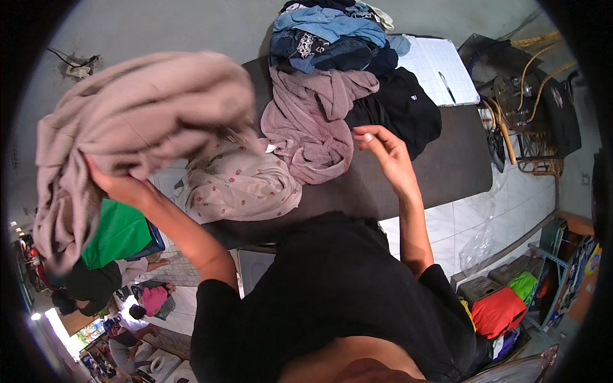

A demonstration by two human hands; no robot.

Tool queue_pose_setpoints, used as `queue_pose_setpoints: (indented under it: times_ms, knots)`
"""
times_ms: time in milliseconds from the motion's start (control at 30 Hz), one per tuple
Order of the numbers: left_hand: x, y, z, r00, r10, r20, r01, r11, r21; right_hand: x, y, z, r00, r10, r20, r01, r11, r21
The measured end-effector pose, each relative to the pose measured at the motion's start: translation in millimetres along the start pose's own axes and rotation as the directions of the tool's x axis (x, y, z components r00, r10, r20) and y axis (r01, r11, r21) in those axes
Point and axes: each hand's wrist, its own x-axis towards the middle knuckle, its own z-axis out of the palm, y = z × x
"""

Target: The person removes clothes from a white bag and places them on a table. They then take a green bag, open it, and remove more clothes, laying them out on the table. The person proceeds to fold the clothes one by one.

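Note:
My left hand (119, 189) grips a large mauve cloth (143, 105), lifted to the left and blurred by motion. My right hand (390, 158) holds nothing; its fingers are apart over the dark table (445, 158). Nearest to it lies a crumpled mauve towel (318, 124) in the table's middle. A pale garment with small red prints (239, 186) is bunched at the table's near left, partly under the lifted cloth. Black clothing (407, 110) lies right of the towel. Behind it rises a heap of blue and dark clothes (330, 33).
An open ruled notebook (426, 67) with a pen (447, 87) lies at the table's back right. Cables and a wooden-handled tool (506, 141) are beyond. Red fabric (498, 311) and crates (486, 287) stand lower right. Several people, one in pink (155, 298), are lower left.

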Motion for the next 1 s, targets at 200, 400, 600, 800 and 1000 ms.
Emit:
queue_pose_setpoints:
  times_ms: [200,400,600,800,1000]
  knots:
    - [116.7,-182.3,0.5,0.918,0.296,0.265,-0.388,0.812,0.435,25.7,47.5,-23.3,0.978,0.183,-0.100,-0.194,0.975,-0.105]
    - [65.1,-355.3,59.5,0.627,-0.388,0.675,-0.398,0.585,0.706,71.3,61.0,-24.1,0.981,0.191,0.025,-0.184,0.968,-0.169]
    - [-58.6,-318.1,89.7,0.241,-0.698,0.674,-0.214,0.639,0.739,182.0,7.2,-10.6,0.937,-0.329,-0.121,0.260,0.885,-0.387]
    - [-146.0,-279.2,81.3,0.348,-0.554,0.756,-0.046,0.796,0.604,344.8,-28.0,-9.8,0.741,-0.658,-0.131,0.439,0.624,-0.646]
    - [-175.5,-258.0,35.1,0.318,-0.589,0.743,0.030,0.790,0.613,370.6,17.9,2.8,0.952,-0.282,-0.122,0.034,0.490,-0.871]
